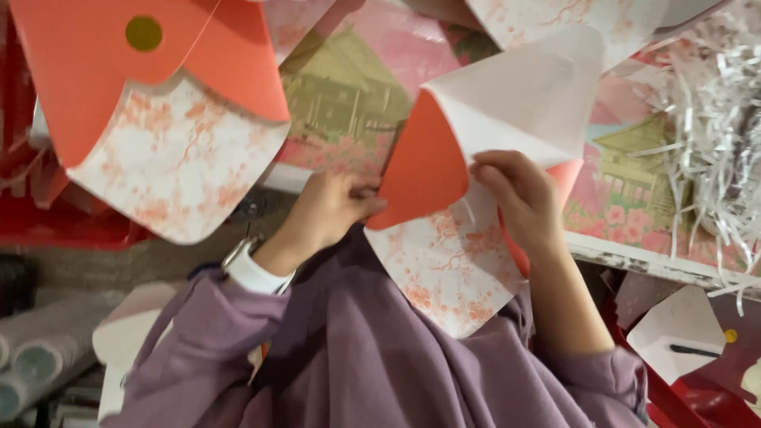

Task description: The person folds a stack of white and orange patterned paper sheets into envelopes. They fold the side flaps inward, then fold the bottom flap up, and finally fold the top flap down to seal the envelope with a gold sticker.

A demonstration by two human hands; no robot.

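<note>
The head view appears upside down: the purple sleeves (349, 357) enter from the bottom edge, and the worktable (658, 261) runs across the upper part of the frame.

Left hand (329, 210): fingers curled together, pinching the left edge of the paper box (468, 230) at the point where the orange panel meets the blossom-print panel. A watch (240, 252) sits at this wrist.

Right hand (519, 198): fingers closed on the box from the right, thumb and fingertips pressing the fold line below the white flap (523, 99). The flap stands raised above this hand.

Box position: between the two hands and touching both, held above the lap, in front of the table edge. The blossom-print panel hangs below the hands, over the sleeves.

Surroundings:
- A second box blank (158, 111), orange with the same blossom print and a gold dot, lies at upper left, well apart from the hands.
- White shredded paper (713, 135) lies at right on the table.
- Printed sheets (341, 95) showing buildings cover the table.
</note>
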